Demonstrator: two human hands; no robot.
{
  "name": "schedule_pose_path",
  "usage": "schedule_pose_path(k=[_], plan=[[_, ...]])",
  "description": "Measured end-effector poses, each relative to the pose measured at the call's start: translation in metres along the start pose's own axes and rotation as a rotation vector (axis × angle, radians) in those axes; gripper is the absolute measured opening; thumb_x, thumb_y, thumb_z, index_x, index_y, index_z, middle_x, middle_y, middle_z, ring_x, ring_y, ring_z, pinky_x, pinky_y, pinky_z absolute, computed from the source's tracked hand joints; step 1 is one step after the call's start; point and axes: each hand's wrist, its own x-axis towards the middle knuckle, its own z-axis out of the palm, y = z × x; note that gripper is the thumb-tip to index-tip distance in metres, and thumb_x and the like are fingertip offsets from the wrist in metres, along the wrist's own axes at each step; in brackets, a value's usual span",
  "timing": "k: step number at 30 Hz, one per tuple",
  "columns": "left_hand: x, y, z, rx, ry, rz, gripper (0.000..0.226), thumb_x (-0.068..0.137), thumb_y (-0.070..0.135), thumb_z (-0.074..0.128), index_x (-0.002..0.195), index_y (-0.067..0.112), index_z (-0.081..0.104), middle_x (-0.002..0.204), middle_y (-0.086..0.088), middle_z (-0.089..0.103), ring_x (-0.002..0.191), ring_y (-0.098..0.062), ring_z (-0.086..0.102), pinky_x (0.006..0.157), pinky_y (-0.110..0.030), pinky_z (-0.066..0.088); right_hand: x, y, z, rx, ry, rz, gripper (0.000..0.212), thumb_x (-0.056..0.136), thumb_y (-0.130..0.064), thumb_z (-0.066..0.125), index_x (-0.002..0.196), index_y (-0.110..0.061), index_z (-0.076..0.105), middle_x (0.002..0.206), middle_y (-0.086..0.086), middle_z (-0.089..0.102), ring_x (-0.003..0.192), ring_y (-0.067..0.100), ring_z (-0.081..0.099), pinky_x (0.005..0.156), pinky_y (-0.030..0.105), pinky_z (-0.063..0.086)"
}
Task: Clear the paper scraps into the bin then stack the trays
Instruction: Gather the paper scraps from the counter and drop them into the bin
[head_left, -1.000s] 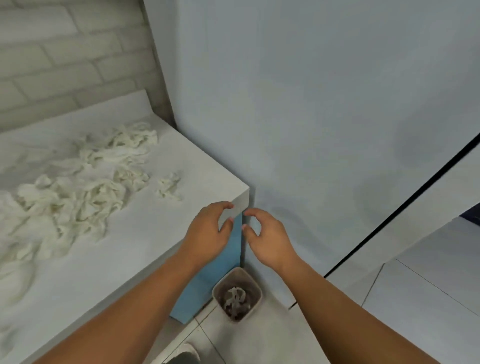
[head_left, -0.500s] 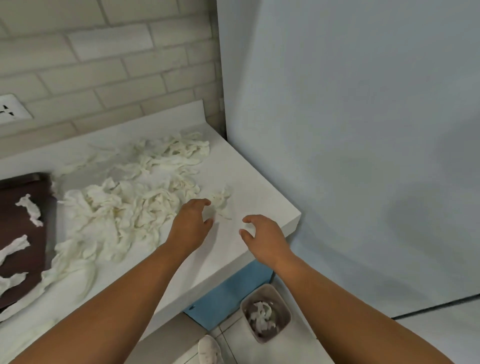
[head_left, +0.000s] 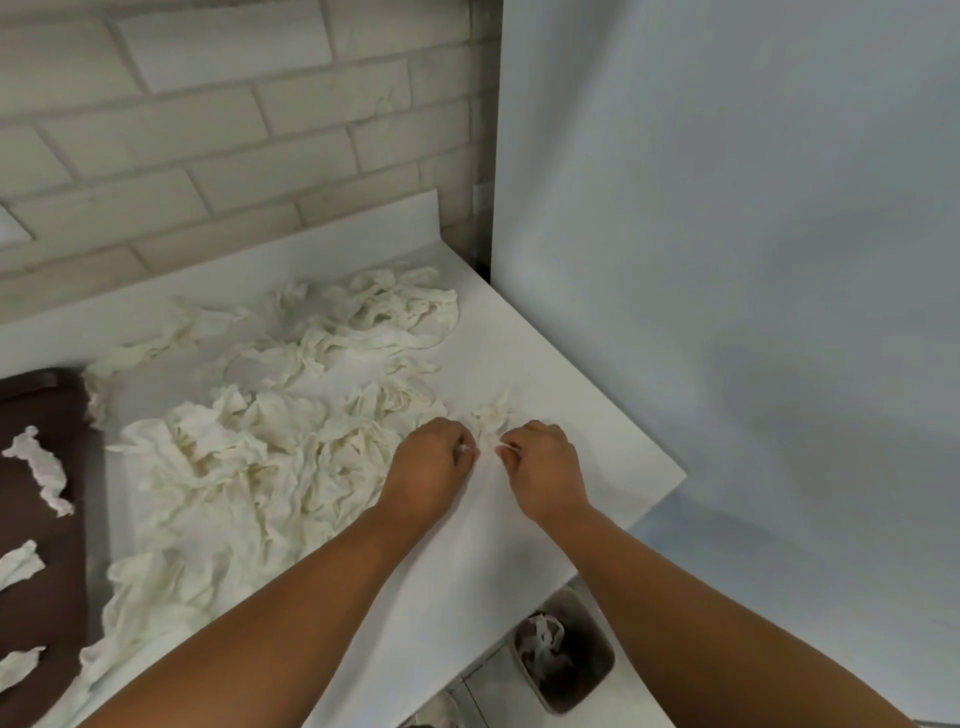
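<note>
Head: left hand (head_left: 428, 464), right hand (head_left: 546, 469) both pinch paper scrap (head_left: 488, 422) lying between them.

White tabletop (head_left: 571, 364), corner jutting out at the right. Big loose heap of paper scraps (head_left: 249, 467) covers the left & middle, from far edge to near edge. Small clump (head_left: 488, 421) lies just right of the heap. Dark brown tray (head_left: 36, 519) sits at the far left, w/ a few scraps on it. On the floor (head_left: 488, 675) below the corner: bin (head_left: 597, 670) w/ scraps inside.
</note>
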Motion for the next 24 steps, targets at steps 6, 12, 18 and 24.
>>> schedule_pose_path(k=[6, 12, 18, 24], plan=[[0.017, -0.002, -0.015, -0.166, 0.007, -0.11, 0.013, 0.079, 0.011, 0.069, 0.077, 0.018, 0.058, 0.069, 0.011, 0.059, 0.06, -0.006, 0.055, 0.056, -0.015, 0.042, 0.018, 0.0, -0.015, 0.243, 0.046, 0.213, 0.016, 0.098, -0.013, 0.046, 0.099, -0.014, 0.062, 0.085, 0.006, 0.069, 0.077, 0.025, 0.065, 0.07, 0.033, 0.051], [0.033, 0.008, -0.03, -0.432, -0.023, -0.19, 0.02, 0.092, 0.012, 0.051, 0.089, 0.022, 0.069, 0.085, 0.0, 0.066, 0.069, -0.019, 0.067, 0.069, -0.033, 0.056, 0.026, -0.003, -0.026, 0.339, 0.071, 0.315, 0.024, 0.097, -0.009, 0.041, 0.102, -0.008, 0.065, 0.103, 0.01, 0.067, 0.098, 0.028, 0.061, 0.085, 0.029, 0.045], [0.041, 0.021, -0.039, -0.595, 0.013, -0.321, 0.028, 0.085, 0.03, 0.065, 0.068, 0.019, 0.046, 0.065, 0.001, 0.06, 0.061, -0.018, 0.059, 0.067, -0.039, 0.052, 0.024, 0.0, -0.032, 0.433, 0.12, 0.396, 0.036, 0.093, -0.046, 0.058, 0.072, -0.02, 0.044, 0.072, -0.004, 0.053, 0.068, 0.014, 0.052, 0.063, 0.026, 0.039], [0.032, 0.031, -0.034, -0.774, -0.068, -0.321, 0.041, 0.084, 0.008, 0.075, 0.07, 0.014, 0.037, 0.077, -0.005, 0.062, 0.075, -0.023, 0.073, 0.075, -0.046, 0.061, 0.015, 0.013, -0.039, 0.594, 0.132, 0.4, 0.039, 0.095, -0.045, 0.05, 0.089, -0.012, 0.07, 0.086, 0.001, 0.072, 0.081, 0.018, 0.068, 0.075, 0.035, 0.056]])
